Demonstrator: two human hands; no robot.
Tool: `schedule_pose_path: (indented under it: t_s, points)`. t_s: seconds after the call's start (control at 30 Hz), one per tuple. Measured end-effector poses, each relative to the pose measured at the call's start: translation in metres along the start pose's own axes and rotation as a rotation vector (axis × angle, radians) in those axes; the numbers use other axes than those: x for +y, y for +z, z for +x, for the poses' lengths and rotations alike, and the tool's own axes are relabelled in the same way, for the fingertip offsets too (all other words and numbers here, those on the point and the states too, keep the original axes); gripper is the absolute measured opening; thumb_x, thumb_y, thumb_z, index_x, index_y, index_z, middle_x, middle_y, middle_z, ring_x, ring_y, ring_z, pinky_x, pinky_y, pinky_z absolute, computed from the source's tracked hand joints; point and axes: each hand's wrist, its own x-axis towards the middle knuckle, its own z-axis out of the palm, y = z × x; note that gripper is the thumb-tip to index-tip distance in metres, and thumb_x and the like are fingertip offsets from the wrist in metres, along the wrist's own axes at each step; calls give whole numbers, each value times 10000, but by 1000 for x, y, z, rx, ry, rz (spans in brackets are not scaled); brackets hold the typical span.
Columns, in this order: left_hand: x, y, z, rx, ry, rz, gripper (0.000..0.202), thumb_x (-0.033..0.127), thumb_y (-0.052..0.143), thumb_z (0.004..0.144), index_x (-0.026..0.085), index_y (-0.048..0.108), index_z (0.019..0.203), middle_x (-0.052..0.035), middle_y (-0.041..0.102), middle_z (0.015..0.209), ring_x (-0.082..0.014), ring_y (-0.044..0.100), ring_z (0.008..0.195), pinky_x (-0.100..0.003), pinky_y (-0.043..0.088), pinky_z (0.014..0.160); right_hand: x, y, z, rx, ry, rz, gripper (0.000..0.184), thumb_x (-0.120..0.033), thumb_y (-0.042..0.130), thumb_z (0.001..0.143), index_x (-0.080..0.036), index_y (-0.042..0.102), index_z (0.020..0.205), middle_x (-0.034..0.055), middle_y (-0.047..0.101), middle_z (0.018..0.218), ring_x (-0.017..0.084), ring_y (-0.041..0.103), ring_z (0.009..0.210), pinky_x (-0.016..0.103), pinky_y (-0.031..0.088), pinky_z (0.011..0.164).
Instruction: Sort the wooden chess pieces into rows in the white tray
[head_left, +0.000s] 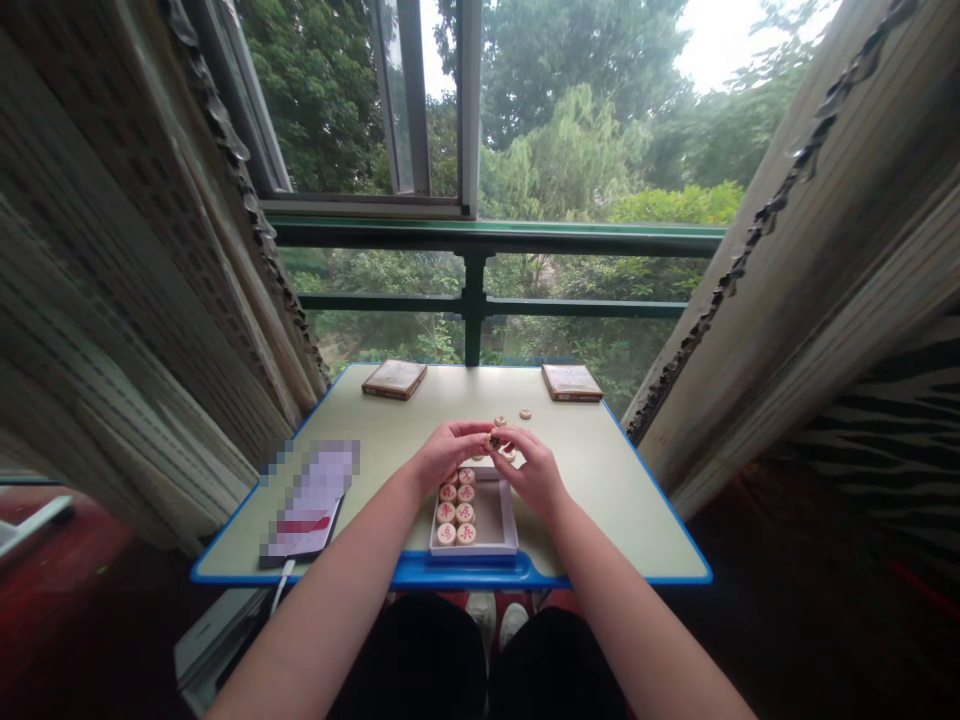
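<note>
Left hand (450, 450) and right hand (534, 468) meet near white box (493, 512), curled inward, pinching dark-marked disc (494, 441).

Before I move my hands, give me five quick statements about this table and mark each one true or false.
1. The left hand and right hand meet at a dark-marked piece. True.
2. Red-marked pieces sit in the white box. True.
3. They fill its right side. False: they sit along its left side.
4. A phone lies left of the white box. True.
5. Nothing is plugged into it. False: a white cable joins its near end.
</note>
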Motion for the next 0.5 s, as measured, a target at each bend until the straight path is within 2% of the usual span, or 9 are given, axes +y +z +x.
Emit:
schedule_pose_path:
  t_s: [0.17, 0.33, 0.5]
  points:
    - [-3, -1, 1, -10, 5, 32, 394, 246, 798, 556, 121, 698, 916, -112, 704, 921, -205, 640, 862, -337, 457, 820, 3, 0, -1, -9, -31, -34, 224, -213, 591, 767, -234, 641, 984, 67, 650, 991, 180, 614, 847, 310, 536, 688]
    - [-3, -1, 1, -27, 9, 39, 398, 245, 795, 561, 120, 698, 927, -116, 699, 948, -218, 631, 903, -335, 456, 833, 8, 1, -1, -1, -76, -118, 194, -233, 599, 780, -231, 622, 972, 74, 641, 1000, 195, 602, 931, 357, 505, 831]
    - [0, 0, -1, -61, -22, 61, 410, 238, 785, 580, 120, 692, 961, -114, 697, 959, -209, 640, 873, -347, 461, 841, 10, 1, 0, -12, -128, -161, 160, -214, 583, 790, -231, 613, 946, 67, 652, 955, 197, 593, 932, 380, 481, 866]
